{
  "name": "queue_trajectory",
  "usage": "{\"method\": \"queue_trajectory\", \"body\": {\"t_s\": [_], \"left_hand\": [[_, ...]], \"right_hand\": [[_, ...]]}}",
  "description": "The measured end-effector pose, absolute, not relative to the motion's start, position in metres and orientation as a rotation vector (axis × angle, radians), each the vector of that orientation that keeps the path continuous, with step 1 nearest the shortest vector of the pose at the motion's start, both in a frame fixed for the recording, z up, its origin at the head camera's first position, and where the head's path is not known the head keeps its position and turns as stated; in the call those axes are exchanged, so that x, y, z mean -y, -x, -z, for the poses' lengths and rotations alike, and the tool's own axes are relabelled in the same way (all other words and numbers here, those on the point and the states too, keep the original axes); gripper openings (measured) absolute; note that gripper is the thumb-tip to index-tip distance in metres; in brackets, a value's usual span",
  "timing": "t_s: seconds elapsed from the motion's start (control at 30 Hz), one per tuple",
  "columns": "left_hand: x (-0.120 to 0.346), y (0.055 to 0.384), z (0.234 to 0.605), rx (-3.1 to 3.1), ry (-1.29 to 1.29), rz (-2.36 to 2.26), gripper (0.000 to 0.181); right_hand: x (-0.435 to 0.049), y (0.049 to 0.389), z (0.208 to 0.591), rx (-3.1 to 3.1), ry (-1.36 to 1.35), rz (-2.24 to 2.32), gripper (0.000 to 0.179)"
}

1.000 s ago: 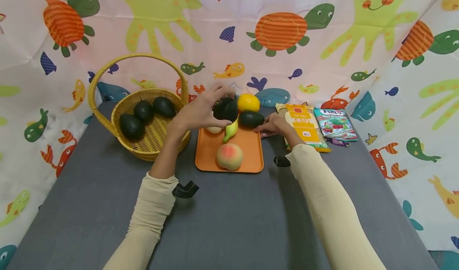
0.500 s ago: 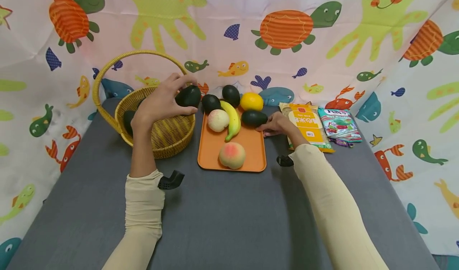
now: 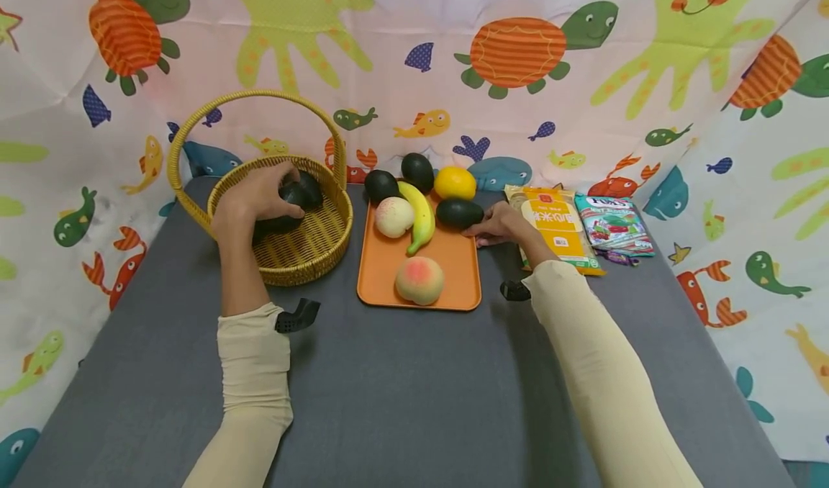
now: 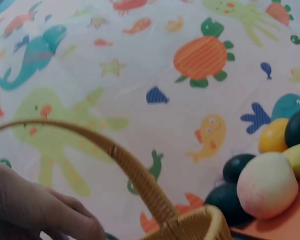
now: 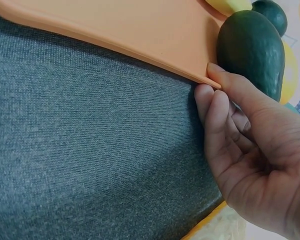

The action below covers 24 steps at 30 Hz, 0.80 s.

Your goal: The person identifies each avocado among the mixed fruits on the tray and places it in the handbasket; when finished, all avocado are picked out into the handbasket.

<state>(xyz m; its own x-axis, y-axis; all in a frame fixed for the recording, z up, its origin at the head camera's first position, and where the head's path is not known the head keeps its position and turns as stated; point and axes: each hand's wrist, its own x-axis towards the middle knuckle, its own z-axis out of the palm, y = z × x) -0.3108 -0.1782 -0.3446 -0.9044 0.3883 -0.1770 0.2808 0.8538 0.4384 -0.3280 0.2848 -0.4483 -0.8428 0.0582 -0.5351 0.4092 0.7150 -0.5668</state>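
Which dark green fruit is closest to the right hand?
The avocado in front of the lemon: the right hand is beside it. Other avocados lie farther left.

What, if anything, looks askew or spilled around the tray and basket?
Nothing stands out. The basket stands upright, the banana lies on the tray, and the right hand pinches the tray's edge. No spill or damage shows.

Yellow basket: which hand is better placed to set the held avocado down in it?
The left hand, I'd judge: it reaches into the basket, holding an avocado. The right hand pinches the edge of the orange tray, farther from the basket.
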Motion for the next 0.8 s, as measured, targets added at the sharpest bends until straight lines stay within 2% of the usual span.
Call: {"method": "queue_trajectory", "body": {"t_s": [0.23, 0.33, 0.57, 0.8], "left_hand": [[0.187, 0.323, 0.366, -2.739, -0.377, -0.566, 0.068], [0.184, 0.327, 0.371, -2.727, -0.353, -0.554, 0.064], [0.179, 0.330, 0.374, -2.699, -0.256, -0.540, 0.061], [0.180, 0.331, 0.373, -2.725, -0.276, -0.514, 0.064]], "right_hand": [[-0.283, 0.329, 0.446, -2.432, -0.382, 0.940, 0.039], [-0.282, 0.327, 0.444, -2.414, -0.388, 0.957, 0.038], [-0.283, 0.325, 0.446, -2.416, -0.377, 0.984, 0.039], [-0.283, 0.329, 0.448, -2.369, -0.418, 1.043, 0.037]]}}
